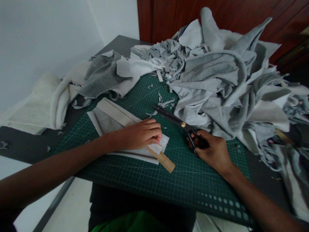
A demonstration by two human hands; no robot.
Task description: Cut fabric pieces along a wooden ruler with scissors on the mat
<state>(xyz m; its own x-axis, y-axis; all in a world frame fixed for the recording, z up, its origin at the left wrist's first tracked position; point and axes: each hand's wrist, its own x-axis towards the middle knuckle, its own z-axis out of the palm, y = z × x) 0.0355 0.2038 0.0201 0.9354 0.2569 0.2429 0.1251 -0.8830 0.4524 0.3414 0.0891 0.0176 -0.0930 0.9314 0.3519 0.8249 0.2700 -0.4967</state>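
Observation:
My right hand grips black-handled scissors by their loops. The blades look closed and point up and left, above the mat. My left hand rests on a folded grey and white fabric piece, its fingers pinched at the near right end on a small pale flap. From under that flap sticks out a wooden ruler, whose other end is hidden by the hand and cloth. A pale strip lies along the fabric's upper side. Everything here lies on a green cutting mat.
A big heap of grey and white cloth covers the back right. Thin offcuts lie near the blade tips. Grey cloth and cream batting sit at the left. A white wall and reddish wood panel stand behind.

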